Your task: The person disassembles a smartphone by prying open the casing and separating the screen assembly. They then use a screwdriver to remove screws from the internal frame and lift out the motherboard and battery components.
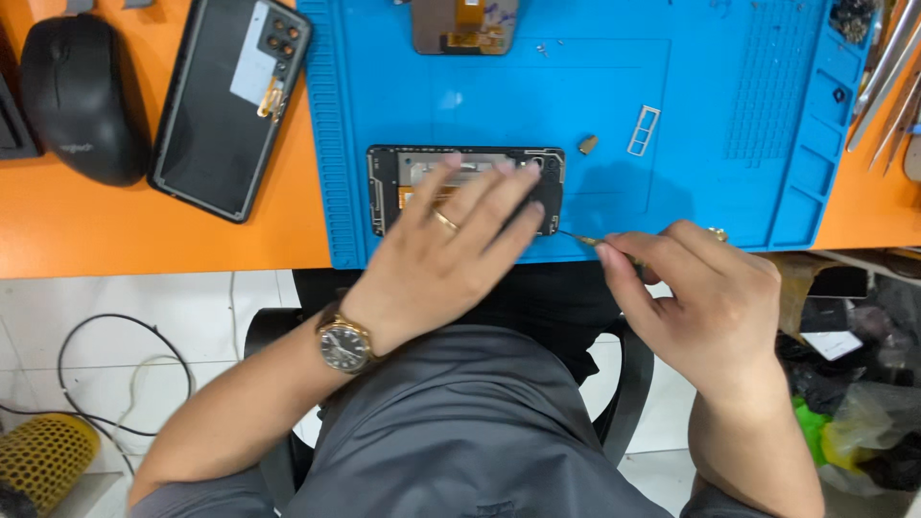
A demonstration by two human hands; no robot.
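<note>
An opened black phone frame lies on a blue repair mat near its front edge. My left hand, with a ring and a wristwatch, rests flat on the phone and covers most of it, fingers spread. My right hand is just right of the phone and pinches a thin metal tool whose tip points at the phone's lower right corner. A small brass-coloured part and a silver card tray lie on the mat beyond the phone.
A black phone back cover and a black mouse sit on the orange table at left. Another phone part lies at the mat's far edge. Metal tweezers lie at far right. Below are bags and cables.
</note>
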